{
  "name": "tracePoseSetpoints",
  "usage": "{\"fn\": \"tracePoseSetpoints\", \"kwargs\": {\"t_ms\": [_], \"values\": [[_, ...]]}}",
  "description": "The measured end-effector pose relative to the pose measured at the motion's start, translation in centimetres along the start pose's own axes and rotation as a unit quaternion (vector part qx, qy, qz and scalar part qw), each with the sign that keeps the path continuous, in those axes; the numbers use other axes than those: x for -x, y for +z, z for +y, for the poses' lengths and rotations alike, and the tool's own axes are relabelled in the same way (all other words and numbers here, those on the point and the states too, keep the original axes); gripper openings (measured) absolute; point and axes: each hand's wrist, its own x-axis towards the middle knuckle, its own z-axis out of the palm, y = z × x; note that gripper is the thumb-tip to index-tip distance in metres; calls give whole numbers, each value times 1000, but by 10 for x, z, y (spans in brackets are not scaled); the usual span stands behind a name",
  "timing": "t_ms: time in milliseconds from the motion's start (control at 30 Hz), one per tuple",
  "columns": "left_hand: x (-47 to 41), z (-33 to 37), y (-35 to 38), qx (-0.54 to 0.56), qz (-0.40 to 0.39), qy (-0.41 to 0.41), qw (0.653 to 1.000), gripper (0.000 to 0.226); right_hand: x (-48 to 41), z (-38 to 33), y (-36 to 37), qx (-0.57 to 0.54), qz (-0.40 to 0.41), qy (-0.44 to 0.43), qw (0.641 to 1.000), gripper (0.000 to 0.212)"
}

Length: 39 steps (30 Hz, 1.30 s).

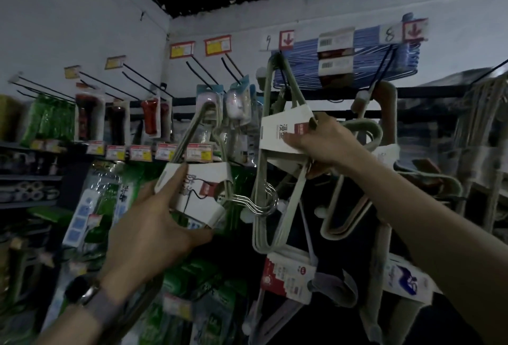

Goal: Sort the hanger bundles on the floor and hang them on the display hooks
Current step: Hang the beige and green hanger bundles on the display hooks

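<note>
My left hand point(154, 223) grips a bundle of pale hangers point(198, 188) by its white paper band, held up at centre left with its metal hooks pointing right. My right hand point(321, 143) pinches the white band of a second pale hanger bundle point(277, 130), which hangs from a display hook point(280, 55) under a red arrow tag. A blue hanger bundle point(365, 58) hangs higher on the wall at right. More pale hangers point(365, 135) hang behind my right hand.
Bare black display hooks point(137, 75) with yellow price tags stick out of the white wall at upper left. Packaged goods point(90, 116) and green packs point(49, 119) hang on the left. Further banded bundles point(288, 276) hang low at centre and right.
</note>
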Motion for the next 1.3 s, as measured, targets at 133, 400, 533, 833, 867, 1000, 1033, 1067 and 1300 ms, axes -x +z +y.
{"fn": "tracePoseSetpoints", "kwargs": {"t_ms": [133,400,533,833,867,1000,1033,1067,1300], "values": [[-2,-1,-11,13,16,-20,1000,125,-4,1,8,-62,2,23,998,55],[-8,-17,-32,-8,21,3,1000,126,-17,-16,39,-157,5,81,984,39],[-16,-31,-40,-18,13,-4,1000,125,-31,-14,50,-190,8,112,975,38],[-28,-47,-24,28,-21,40,999,126,-64,45,84,-32,43,136,989,60],[-29,-46,-21,31,-28,44,998,127,-64,50,87,-13,54,131,990,67],[-33,-38,-8,44,-35,68,996,128,-79,68,97,-3,55,150,987,72],[-34,-36,-3,49,-36,76,995,127,-83,70,98,-20,37,156,987,71],[-36,-34,1,50,-37,85,994,127,-84,69,99,-36,23,159,986,67],[-52,1,18,50,-57,139,987,129,-30,23,56,-152,-63,174,971,27]]}}
